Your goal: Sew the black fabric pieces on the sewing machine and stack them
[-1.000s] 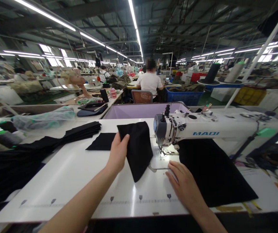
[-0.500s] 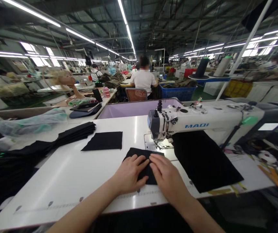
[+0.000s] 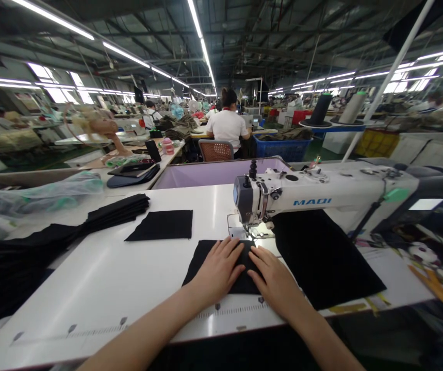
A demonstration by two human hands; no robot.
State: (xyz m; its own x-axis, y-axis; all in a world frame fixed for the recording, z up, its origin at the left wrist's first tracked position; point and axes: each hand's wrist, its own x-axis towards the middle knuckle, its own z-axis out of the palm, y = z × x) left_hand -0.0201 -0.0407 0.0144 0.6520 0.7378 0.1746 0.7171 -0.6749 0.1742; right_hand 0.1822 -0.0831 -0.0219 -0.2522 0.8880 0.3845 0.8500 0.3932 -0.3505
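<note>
A black fabric piece (image 3: 201, 259) lies flat on the white sewing table, just in front of the sewing machine's needle area. My left hand (image 3: 221, 265) rests on it, fingers stretched forward over its middle. On its right side lies my right hand (image 3: 273, 275), fingers extended and palm down. Parts of the fabric are hidden under both hands. The head of the white sewing machine (image 3: 262, 198) stands right beyond my fingertips. To the right, a larger black fabric panel (image 3: 325, 257) lies partly under the machine arm. Another black piece (image 3: 167, 225) sits to the left.
A stack of folded black fabric (image 3: 118, 211) runs along the table's left side. A purple bin (image 3: 201, 175) is behind the table. Thread cones (image 3: 322, 109) stand on a rack at the right. Ahead, a person in a white shirt (image 3: 227, 126) sits facing away.
My left hand has slid forward and flattened on the fabric. My right hand has shifted slightly right, apart from the left. The fabric lies wider and squarer to the machine.
</note>
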